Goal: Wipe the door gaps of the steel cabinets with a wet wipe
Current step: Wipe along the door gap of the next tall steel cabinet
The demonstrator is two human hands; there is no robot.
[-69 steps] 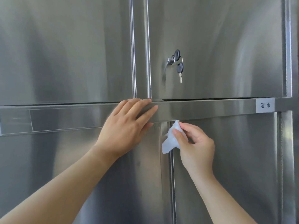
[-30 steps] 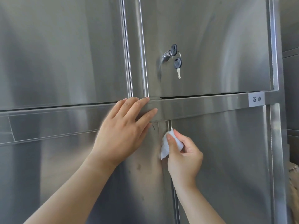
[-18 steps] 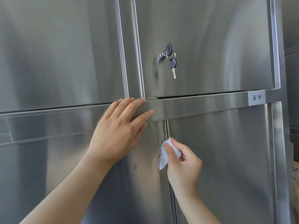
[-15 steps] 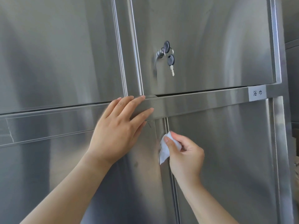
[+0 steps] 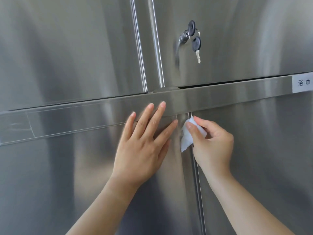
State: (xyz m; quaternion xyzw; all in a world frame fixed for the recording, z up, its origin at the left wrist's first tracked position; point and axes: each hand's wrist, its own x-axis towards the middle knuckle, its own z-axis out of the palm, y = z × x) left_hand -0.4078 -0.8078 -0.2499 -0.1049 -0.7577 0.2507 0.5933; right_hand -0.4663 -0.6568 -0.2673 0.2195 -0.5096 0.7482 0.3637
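Note:
Steel cabinet doors fill the view, split by a horizontal steel rail (image 5: 228, 92). My right hand (image 5: 213, 145) pinches a folded white wet wipe (image 5: 186, 139) and holds it against the top of the vertical door gap (image 5: 196, 175) between the two lower doors, just under the rail. My left hand (image 5: 144, 146) lies flat with straight fingers on the lower left door (image 5: 50, 184), its fingertips reaching the rail's lower edge.
A lock with two black-headed keys (image 5: 194, 41) hangs on the upper right door. A white label (image 5: 303, 83) with printed characters sits at the rail's right end. A second vertical gap (image 5: 149, 48) runs between the upper doors.
My right hand has moved the wipe back up the vertical gap to just under the rail. My left hand has slid lower, off the rail's top edge.

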